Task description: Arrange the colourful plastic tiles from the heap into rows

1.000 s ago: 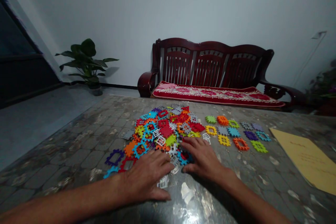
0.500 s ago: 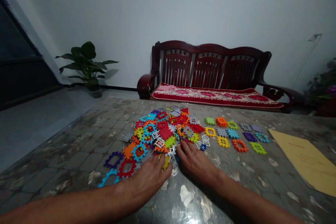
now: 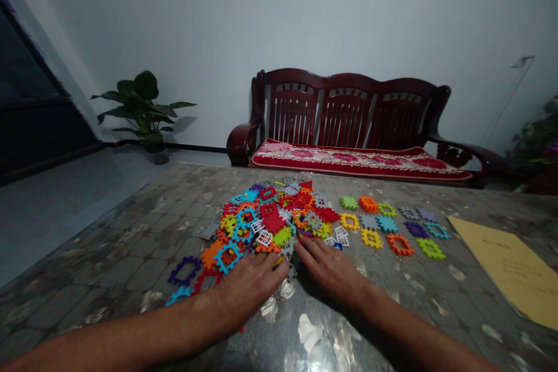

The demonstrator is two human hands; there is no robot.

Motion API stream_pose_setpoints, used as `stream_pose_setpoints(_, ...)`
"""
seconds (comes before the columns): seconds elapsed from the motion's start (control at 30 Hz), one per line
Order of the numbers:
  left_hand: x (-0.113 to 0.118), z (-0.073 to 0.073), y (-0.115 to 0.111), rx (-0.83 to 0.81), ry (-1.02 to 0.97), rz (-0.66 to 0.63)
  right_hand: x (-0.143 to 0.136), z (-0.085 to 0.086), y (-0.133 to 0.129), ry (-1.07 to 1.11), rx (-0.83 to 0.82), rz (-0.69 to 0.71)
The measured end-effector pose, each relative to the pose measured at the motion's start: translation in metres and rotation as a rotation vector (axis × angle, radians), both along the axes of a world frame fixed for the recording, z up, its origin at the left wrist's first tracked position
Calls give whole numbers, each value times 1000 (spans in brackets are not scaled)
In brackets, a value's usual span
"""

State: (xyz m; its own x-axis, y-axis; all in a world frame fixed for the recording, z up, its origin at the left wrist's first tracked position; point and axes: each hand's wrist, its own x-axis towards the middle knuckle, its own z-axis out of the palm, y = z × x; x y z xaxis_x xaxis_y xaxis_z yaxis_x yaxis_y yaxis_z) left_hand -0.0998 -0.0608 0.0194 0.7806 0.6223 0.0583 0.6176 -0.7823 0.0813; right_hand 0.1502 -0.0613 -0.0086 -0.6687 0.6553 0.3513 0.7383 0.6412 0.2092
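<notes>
A heap of colourful plastic interlocking tiles (image 3: 274, 222), square with toothed edges, lies mid-table; some are solid and some are frames. My left hand (image 3: 255, 280) rests low over the near edge of the heap, thumb and fingers apart, with a bit of yellow tile (image 3: 278, 262) showing by the fingertips. Beside it, my right hand (image 3: 330, 267) reaches into the heap's near right edge. Its fingers are extended onto the pieces, their tips partly hidden. Grey tiles (image 3: 288, 247) lie between the two hands. White window-shaped pieces (image 3: 342, 236) and a small blue piece (image 3: 338, 246) sit just beyond my right hand.
Separate tiles (image 3: 387, 224) are spread in rows right of the heap. A yellow paper folder (image 3: 501, 261) lies at the table's right. Past the far edge of the stone-patterned table (image 3: 131, 238) stands a dark wooden bench (image 3: 344, 110); a potted plant (image 3: 146, 107) is at left.
My left hand has slid slightly up and right, its thumb nearer the fingers, covering more of the yellow tile. My right hand has shifted slightly right. Nearby grey and white pieces have moved.
</notes>
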Motion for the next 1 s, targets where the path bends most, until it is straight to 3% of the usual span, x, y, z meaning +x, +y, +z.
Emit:
stream_pose_setpoints(0.17,5,31,11,-100,-58,50,14,3,13,142,-40,28)
stream_pose_setpoints(0.37,19,50,46,-149,-286,153,27,4,34,358,-196,-179)
stream_pose_setpoints(0.57,33,43,105,-110,-496,324,22,14,62,758,-339,-395)
stream_pose_setpoints(0.73,37,28,144,-70,-582,279,12,31,91,968,-490,-428)
stream_pose_setpoints(0.87,31,21,148,-51,-581,231,8,36,99,1014,-546,-391)
stream_pose_setpoints(1.0,18,22,124,-22,-564,170,13,34,87,931,-406,-357)
